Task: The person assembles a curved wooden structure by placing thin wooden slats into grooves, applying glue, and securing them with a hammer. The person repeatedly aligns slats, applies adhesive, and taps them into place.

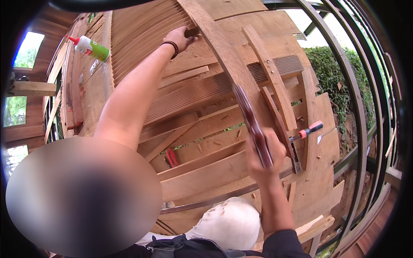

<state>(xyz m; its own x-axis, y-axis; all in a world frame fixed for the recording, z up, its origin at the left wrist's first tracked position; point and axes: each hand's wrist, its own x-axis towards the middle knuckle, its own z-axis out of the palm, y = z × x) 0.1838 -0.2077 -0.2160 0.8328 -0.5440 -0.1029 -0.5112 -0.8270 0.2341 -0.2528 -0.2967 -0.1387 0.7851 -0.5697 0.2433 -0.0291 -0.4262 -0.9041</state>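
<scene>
My left hand [180, 39] reaches to the far middle, its fingers closed round a short brown wooden piece [192, 32] beside a long plank [221, 53]. A dark beaded bracelet circles that wrist. In my right hand [267, 150], nearer and to the right, is a long, glossy dark-brown bar [251, 114], slightly smeared by motion. The bar slants up and away along the plank; I cannot tell what kind of tool or part it is. Behind my left hand lies a slatted wooden panel [144, 32], and a grooved board [193, 96] runs below the plank.
A white-and-green glue bottle [91, 48] with a red cap lies at the far left. A clamp with a red-and-black handle [307, 130] sits right of my right hand. A small red tool [171, 158] lies between boards. Metal railings [357, 77] border the right; a blurred patch hides the lower left.
</scene>
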